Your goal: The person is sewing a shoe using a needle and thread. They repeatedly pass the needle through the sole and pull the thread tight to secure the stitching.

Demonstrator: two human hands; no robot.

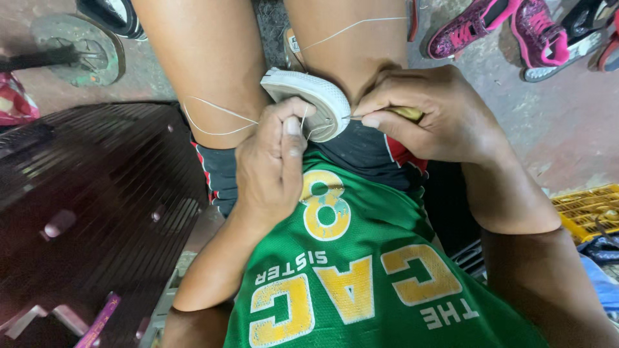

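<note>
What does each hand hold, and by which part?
Left hand holds the thread at the white shoe sole. Right hand grips a yellow-handled tool by its handle.

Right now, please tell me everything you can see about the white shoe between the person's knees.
The white shoe shows mainly its pale, ribbed rubber sole and rounded end; the upper is hidden. It sits on edge, wedged between the bare knees above the lap. The left hand grips its lower side, thumb pressed near the rim. The right hand pushes a yellow-handled tool against the sole's edge. A thin white thread runs from the shoe across the thigh.
</note>
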